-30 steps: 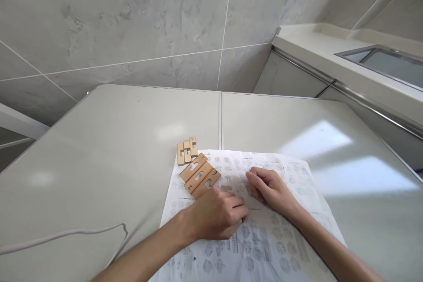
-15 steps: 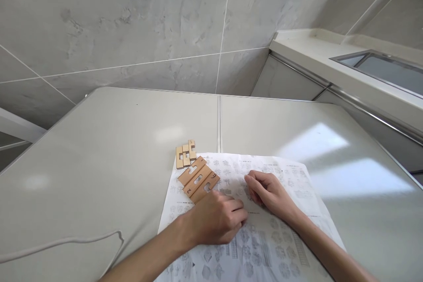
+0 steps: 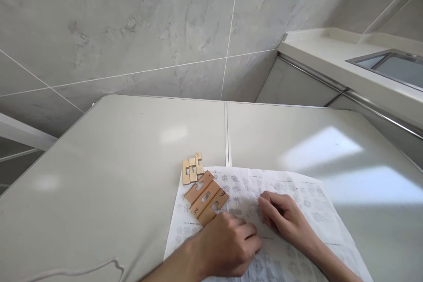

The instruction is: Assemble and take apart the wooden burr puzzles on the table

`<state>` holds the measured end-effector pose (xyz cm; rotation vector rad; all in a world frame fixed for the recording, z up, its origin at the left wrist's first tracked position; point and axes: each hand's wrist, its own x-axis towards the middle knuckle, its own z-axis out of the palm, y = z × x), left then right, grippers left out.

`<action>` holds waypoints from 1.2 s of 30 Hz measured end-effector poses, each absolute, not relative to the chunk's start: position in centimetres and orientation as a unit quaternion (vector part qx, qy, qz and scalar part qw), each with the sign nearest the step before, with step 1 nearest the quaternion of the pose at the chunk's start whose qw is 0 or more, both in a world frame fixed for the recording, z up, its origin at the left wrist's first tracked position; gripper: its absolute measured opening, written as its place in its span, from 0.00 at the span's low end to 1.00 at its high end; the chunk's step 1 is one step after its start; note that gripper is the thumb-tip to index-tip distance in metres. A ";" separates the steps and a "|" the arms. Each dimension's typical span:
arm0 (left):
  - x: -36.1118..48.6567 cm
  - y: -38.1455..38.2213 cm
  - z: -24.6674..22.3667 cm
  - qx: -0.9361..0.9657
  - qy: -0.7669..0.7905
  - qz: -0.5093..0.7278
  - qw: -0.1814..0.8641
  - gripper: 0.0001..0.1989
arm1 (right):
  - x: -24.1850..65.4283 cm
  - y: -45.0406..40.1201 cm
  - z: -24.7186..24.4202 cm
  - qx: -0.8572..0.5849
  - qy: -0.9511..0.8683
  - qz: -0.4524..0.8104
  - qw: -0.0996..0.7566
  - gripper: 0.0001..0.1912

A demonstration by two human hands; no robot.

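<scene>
My left hand (image 3: 233,242) rests on a printed paper sheet (image 3: 313,211), fingers curled in, just by the lower edge of several brown wooden puzzle pieces (image 3: 200,205). These flat pieces have notches and handwritten numbers, and lie side by side. Smaller, paler wooden pieces (image 3: 186,177) sit beyond them at the sheet's upper left corner. On the right part of the sheet lies my right hand (image 3: 284,216), loosely closed, thumb against the index finger. No object shows in either hand, though the left fingertips are mostly hidden.
A pale table (image 3: 132,150) with a seam (image 3: 226,134) down its middle carries the sheet. A white cable (image 3: 82,270) lies at lower left. Behind stands a grey tiled wall (image 3: 115,17); a counter with a sink (image 3: 390,64) is at the right.
The whole view has shifted, so the table, sheet and hands appear lower and slightly to the right. Both hands keep nearly the same pose, and the wooden pieces stay in place on the sheet.
</scene>
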<state>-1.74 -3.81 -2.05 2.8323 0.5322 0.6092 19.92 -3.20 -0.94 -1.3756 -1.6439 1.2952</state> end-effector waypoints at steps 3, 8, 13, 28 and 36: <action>-1.7 -4.1 -2.6 0.958 0.184 0.198 0.098 0.07 | 19.9 -3.3 -1.2 -0.517 -0.631 0.493 0.303 0.30; -1.3 -4.5 -4.2 0.944 0.198 0.255 0.070 0.09 | 19.7 -3.2 -1.1 -0.522 -0.630 0.486 0.308 0.31; -1.3 -4.6 -4.7 0.949 0.191 0.248 0.049 0.09 | 19.4 -3.1 -0.9 -0.514 -0.640 0.483 0.306 0.32; -2.8 -2.5 1.0 0.883 0.207 0.366 0.211 0.10 | 19.2 -2.9 -1.4 -0.516 -0.649 0.464 0.311 0.30; -8.4 2.9 3.9 0.725 0.450 0.459 0.248 0.15 | 21.1 -3.1 -0.3 -0.496 -0.648 0.499 0.291 0.30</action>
